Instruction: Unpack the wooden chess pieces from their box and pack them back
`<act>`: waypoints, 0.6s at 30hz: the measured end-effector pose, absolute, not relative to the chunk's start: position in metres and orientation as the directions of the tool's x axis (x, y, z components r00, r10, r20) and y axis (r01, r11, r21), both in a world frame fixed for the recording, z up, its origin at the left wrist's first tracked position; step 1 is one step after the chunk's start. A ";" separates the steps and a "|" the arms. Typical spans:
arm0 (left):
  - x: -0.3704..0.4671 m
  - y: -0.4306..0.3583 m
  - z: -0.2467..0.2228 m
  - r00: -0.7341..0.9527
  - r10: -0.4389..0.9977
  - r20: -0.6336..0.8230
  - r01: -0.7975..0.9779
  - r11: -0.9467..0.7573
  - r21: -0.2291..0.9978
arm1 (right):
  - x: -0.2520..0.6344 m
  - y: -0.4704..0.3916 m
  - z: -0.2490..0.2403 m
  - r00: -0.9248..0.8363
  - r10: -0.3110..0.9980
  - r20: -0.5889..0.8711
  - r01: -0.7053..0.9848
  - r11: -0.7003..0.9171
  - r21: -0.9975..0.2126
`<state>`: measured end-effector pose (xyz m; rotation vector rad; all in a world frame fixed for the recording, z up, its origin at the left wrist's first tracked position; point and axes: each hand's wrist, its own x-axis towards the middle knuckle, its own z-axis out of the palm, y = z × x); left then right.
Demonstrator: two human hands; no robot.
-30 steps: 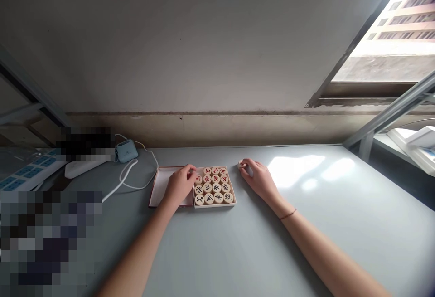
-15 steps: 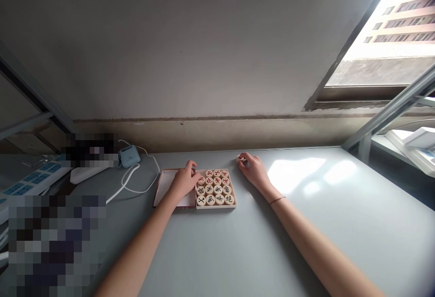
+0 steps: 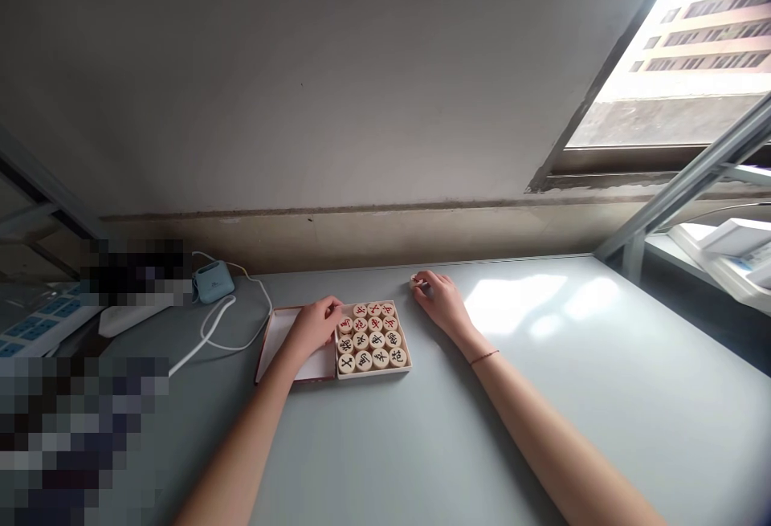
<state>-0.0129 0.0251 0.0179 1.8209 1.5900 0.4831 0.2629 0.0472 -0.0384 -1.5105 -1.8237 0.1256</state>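
An opened box lies on the desk, its shallow lid (image 3: 301, 367) on the left and its white tray (image 3: 377, 373) on the right. Round Chinese chess pieces (image 3: 377, 339) fill rows in the tray, red characters at the back, black in front. My left hand (image 3: 310, 327) is closed at the tray's back left corner, over the lid; whatever its fingers hold is hidden. Right of the box, near the desk's back edge, my right hand (image 3: 442, 303) pinches a single chess piece (image 3: 414, 282) resting at or just above the desk.
At the left, a power strip (image 3: 42, 325), a small blue device (image 3: 214, 281) and a looped white cable (image 3: 226, 341) lie on the desk. The wall (image 3: 337, 241) closes off the back. A metal frame bar (image 3: 662, 197) slants up on the right, beside a window.
The view has shifted slightly, moving everything a little left. My left fingers have drawn together and uncovered the red piece beside them. My right hand keeps its pinch on the chess piece.
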 end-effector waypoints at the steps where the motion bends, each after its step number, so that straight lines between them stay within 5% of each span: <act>1: -0.013 0.024 0.018 0.189 0.970 -0.152 0.723 -0.033 0.690 | 0.263 0.047 -0.039 -0.020 0.880 0.474 0.802 0.298 -0.518; 7: -0.015 0.017 0.018 0.166 0.986 -0.018 0.748 -0.113 0.654 | 0.260 0.040 -0.035 0.058 0.815 0.576 0.824 0.287 -0.488; 12: -0.001 0.007 0.015 0.223 0.934 0.280 0.879 -0.316 0.357 | 0.235 0.020 -0.025 0.018 0.802 0.598 0.760 0.377 -0.529; 15: 0.012 0.002 0.012 0.229 0.934 0.274 0.936 -0.289 0.201 | 0.218 0.012 -0.022 -0.045 0.862 0.505 0.717 0.380 -0.584; 18: 0.020 0.000 0.010 0.193 0.953 0.234 0.955 -0.237 0.178 | 0.210 0.010 -0.023 -0.075 0.891 0.448 0.705 0.365 -0.607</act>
